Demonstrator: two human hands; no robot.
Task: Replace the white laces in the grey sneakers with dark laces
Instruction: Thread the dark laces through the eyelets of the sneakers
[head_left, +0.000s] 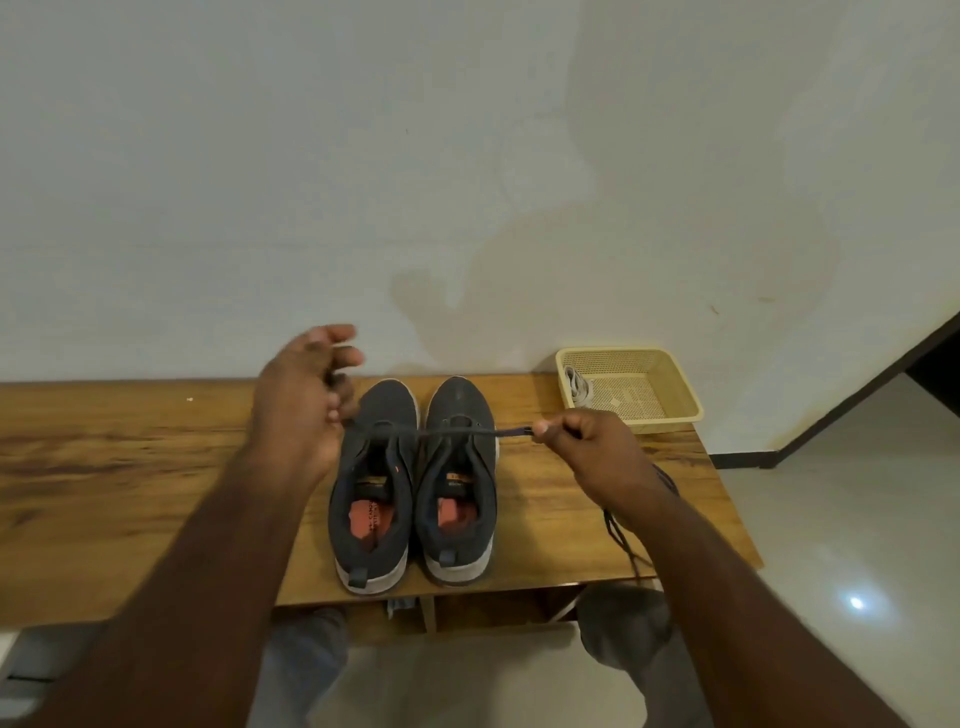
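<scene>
Head view: both hands, left (298, 400) and right (587, 447), pinch a taut dark lace (457, 431) above mesh sneakers (415, 493).

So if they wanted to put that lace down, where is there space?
The wooden table lies bare left of the grey sneakers. A smaller patch sits between them and the yellow mesh basket. The right edge is crowded by loose dark laces.

Wooden table (130, 457) with grey sneakers (413, 483), yellow basket (631, 387), loose dark lace (623, 535).
</scene>
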